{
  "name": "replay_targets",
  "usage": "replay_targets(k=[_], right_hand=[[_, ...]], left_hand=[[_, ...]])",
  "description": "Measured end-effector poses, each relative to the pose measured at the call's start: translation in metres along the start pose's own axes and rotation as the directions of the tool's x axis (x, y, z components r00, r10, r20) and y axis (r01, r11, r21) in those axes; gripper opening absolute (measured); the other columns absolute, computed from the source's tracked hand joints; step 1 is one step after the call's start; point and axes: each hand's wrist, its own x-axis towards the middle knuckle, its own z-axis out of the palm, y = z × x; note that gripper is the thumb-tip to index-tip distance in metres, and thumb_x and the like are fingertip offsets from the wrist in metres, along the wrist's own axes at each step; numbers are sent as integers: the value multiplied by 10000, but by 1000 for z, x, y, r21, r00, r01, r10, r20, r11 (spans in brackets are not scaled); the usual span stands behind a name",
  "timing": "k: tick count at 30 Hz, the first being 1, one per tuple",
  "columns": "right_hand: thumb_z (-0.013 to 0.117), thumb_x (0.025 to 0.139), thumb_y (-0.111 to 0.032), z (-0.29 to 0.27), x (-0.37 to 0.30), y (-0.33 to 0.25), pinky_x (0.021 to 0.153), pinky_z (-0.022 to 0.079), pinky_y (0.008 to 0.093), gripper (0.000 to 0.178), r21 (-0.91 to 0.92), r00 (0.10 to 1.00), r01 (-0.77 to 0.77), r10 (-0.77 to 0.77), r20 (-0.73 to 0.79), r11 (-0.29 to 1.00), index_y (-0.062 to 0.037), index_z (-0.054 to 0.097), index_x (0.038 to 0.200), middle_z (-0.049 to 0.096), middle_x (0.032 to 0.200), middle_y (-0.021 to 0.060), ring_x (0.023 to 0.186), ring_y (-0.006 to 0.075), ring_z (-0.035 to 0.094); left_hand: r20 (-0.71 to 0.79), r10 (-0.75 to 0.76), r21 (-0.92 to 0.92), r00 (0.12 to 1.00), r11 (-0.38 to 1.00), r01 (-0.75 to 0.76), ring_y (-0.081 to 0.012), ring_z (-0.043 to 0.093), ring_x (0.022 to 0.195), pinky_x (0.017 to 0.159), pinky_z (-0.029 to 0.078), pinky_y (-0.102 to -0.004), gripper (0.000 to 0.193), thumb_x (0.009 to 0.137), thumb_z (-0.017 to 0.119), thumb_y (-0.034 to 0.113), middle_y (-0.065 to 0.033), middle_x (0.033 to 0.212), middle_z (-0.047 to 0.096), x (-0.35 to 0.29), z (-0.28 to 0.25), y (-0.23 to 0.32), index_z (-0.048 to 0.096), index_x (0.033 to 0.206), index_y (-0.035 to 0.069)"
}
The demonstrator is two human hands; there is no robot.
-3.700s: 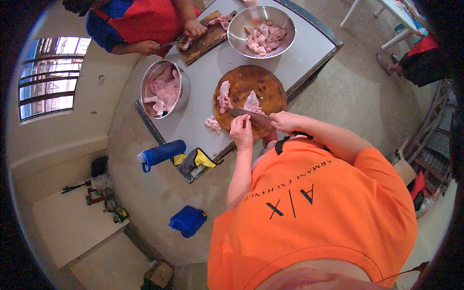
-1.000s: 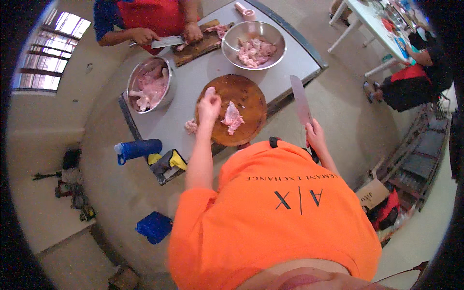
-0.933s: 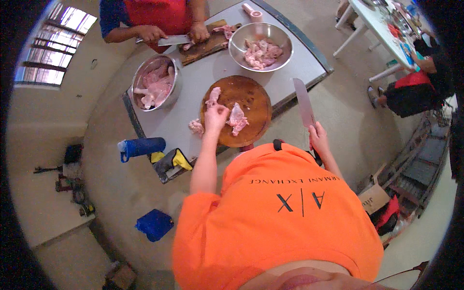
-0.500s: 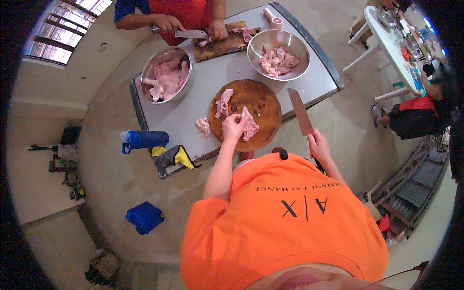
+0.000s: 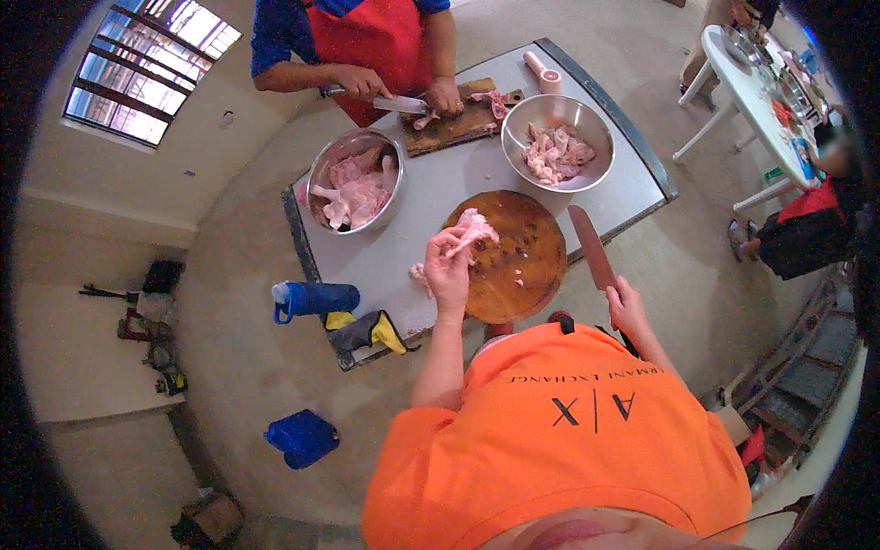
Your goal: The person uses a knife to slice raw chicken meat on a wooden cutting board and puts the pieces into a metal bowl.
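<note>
My left hand (image 5: 448, 270) is closed on raw chicken meat (image 5: 477, 229), held over the left part of a round wooden chopping board (image 5: 532, 270). Whether it is one piece or two I cannot tell. Small scraps lie on the brown, stained board. Another bit of pale meat (image 5: 420, 279) shows beside my left hand, at the board's left, partly hidden. In my right hand (image 5: 626, 307), off the board's right side, is a large kitchen knife (image 5: 594, 249), its broad blade pointing away from me.
A steel bowl of cut chicken (image 5: 559, 151) stands behind the board; another bowl of larger pieces (image 5: 357, 181) is at left. Across the table (image 5: 367, 261), a co-worker (image 5: 367, 69) cuts meat on a rectangular board (image 5: 454, 128). A blue bottle (image 5: 316, 301) and grey-yellow gloves (image 5: 367, 336) lie near the left edge.
My left hand has closed on chicken meat and lifted it off the board, leftward; both larger pieces have left the board's surface. The right hand still holds the knife. The whole view has shifted.
</note>
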Motion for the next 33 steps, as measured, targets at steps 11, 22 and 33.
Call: replay_targets(k=[11,22,33], right_hand=[[482,962,-185,8,-2,3,385,389,320,151,-22,999,-22,21,-44,1000,-40,482,918,467,548,69,398,140,475],[507,946,-186,15,2,8,458,408,388,172,-1,996,-13,13,-86,1000,-20,469,926,503,562,137,457,224,531],[486,960,-189,20,-1,9,386,390,360,152,64,996,-20,25,-85,998,-43,475,917,477,535,97,374,187,490]], left_hand=[[106,619,404,778,688,-602,-391,487,1195,931,528,-443,242,730,757,-7,-83,1140,383,5,9,57,607,790,172],[-9,584,320,812,771,-551,-358,528,1172,984,473,-453,308,754,704,-80,-108,1101,497,10,6,58,456,860,66],[-161,293,194,942,946,-261,-210,553,1049,903,496,-329,194,843,622,-68,-82,1072,518,18,-3,52,570,1017,0]])
